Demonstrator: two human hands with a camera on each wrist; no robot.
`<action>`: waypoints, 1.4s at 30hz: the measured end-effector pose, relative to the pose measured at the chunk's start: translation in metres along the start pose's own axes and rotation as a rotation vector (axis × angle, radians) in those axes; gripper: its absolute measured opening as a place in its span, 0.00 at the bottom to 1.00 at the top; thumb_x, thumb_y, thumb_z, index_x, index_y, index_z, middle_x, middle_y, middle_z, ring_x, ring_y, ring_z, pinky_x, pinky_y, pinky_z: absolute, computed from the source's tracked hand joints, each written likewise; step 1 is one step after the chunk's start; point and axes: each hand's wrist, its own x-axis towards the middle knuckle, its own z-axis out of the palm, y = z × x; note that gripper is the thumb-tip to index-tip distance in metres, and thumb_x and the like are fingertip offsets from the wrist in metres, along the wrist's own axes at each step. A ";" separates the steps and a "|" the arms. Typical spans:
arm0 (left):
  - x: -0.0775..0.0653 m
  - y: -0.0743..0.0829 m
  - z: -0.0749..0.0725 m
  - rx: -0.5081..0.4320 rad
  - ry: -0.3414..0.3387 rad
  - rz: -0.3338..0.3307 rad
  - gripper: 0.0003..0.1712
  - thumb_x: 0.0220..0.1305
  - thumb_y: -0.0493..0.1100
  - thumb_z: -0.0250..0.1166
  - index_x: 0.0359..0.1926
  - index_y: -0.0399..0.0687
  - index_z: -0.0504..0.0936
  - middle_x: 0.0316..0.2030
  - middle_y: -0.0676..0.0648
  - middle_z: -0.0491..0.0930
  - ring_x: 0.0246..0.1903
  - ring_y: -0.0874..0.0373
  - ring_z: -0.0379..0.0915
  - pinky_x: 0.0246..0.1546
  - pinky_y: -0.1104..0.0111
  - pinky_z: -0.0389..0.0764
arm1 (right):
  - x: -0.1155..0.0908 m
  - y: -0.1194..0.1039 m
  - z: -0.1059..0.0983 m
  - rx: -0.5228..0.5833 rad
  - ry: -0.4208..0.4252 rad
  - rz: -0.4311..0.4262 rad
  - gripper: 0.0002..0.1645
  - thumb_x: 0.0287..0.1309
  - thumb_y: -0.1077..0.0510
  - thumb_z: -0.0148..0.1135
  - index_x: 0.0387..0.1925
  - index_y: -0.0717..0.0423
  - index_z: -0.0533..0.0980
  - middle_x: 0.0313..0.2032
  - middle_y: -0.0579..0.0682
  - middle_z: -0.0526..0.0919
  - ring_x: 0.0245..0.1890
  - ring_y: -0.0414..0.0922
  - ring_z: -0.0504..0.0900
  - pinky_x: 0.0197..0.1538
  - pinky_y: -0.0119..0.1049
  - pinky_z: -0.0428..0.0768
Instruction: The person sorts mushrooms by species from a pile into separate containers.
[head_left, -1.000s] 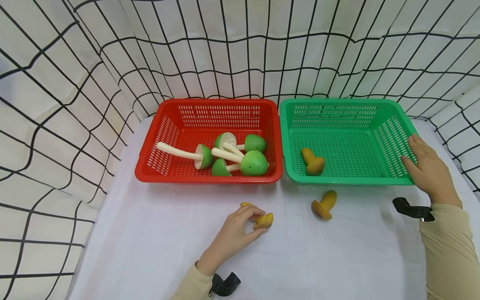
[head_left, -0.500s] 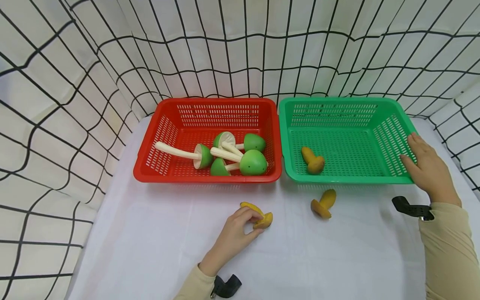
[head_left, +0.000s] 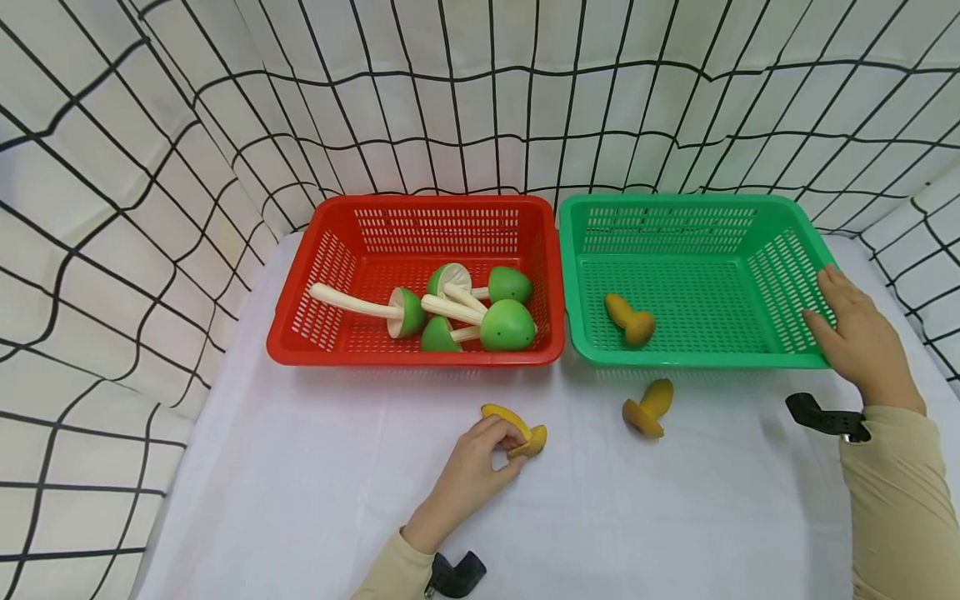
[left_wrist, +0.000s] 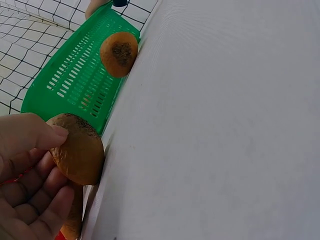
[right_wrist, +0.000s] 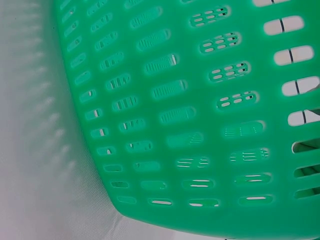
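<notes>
My left hand [head_left: 472,462] pinches a yellow-brown toy mushroom [head_left: 536,442] low over the white cloth, in front of the baskets. In the left wrist view the thumb lies on the mushroom's cap [left_wrist: 80,152], with the other fingers beside its stem. A second brown mushroom [head_left: 648,410] lies on the cloth before the green basket [head_left: 697,360]. Inside that basket, near its front left corner, is another brown mushroom [head_left: 630,321]. My right hand [head_left: 862,337] rests at the basket's right rim, fingers extended; the right wrist view shows the perforated wall [right_wrist: 195,120] but no fingers.
A red basket [head_left: 405,358] stands against the green one on its left, holding several green-capped mushrooms [head_left: 507,325] with white stems. Black netting [head_left: 495,108] over white fabric rises behind and on the left. White cloth [head_left: 675,517] covers the table.
The mushroom in the green basket has shifted slightly right and turned. My left fingers have moved a little, baring more of the pinched mushroom's stem. The right hand stays at the rim.
</notes>
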 end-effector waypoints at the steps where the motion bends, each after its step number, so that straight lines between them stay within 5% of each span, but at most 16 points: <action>1: 0.000 0.000 0.000 -0.001 0.002 0.000 0.14 0.45 0.29 0.72 0.32 0.43 0.78 0.33 0.52 0.76 0.33 0.61 0.73 0.36 0.71 0.78 | 0.000 0.000 0.000 -0.002 0.000 0.000 0.37 0.70 0.52 0.37 0.71 0.67 0.42 0.71 0.65 0.43 0.71 0.59 0.39 0.69 0.56 0.41; 13: -0.002 -0.001 0.002 -0.008 0.064 0.052 0.13 0.40 0.25 0.68 0.27 0.43 0.77 0.27 0.53 0.75 0.28 0.61 0.71 0.30 0.71 0.77 | -0.003 0.001 0.000 -0.001 0.005 -0.001 0.37 0.69 0.52 0.37 0.71 0.67 0.43 0.71 0.66 0.44 0.71 0.59 0.40 0.69 0.57 0.42; 23: 0.001 0.006 -0.004 -0.223 0.067 -0.015 0.13 0.43 0.23 0.67 0.28 0.43 0.80 0.28 0.51 0.79 0.28 0.59 0.75 0.31 0.66 0.80 | -0.003 0.002 0.000 -0.001 0.002 -0.008 0.36 0.69 0.52 0.37 0.71 0.68 0.43 0.71 0.66 0.43 0.71 0.59 0.40 0.69 0.57 0.41; 36: 0.012 0.024 -0.015 -0.395 0.033 -0.013 0.13 0.46 0.22 0.66 0.33 0.38 0.77 0.31 0.47 0.78 0.31 0.59 0.75 0.38 0.64 0.81 | -0.003 0.002 0.000 0.001 0.006 -0.009 0.37 0.70 0.52 0.37 0.71 0.67 0.42 0.71 0.65 0.43 0.71 0.59 0.40 0.69 0.56 0.41; 42: 0.021 0.034 -0.021 -0.391 0.019 0.024 0.14 0.45 0.24 0.68 0.33 0.37 0.77 0.32 0.46 0.78 0.31 0.59 0.75 0.38 0.66 0.81 | -0.002 0.003 0.000 0.006 0.009 -0.013 0.37 0.70 0.52 0.37 0.71 0.67 0.42 0.71 0.66 0.43 0.71 0.59 0.40 0.69 0.56 0.41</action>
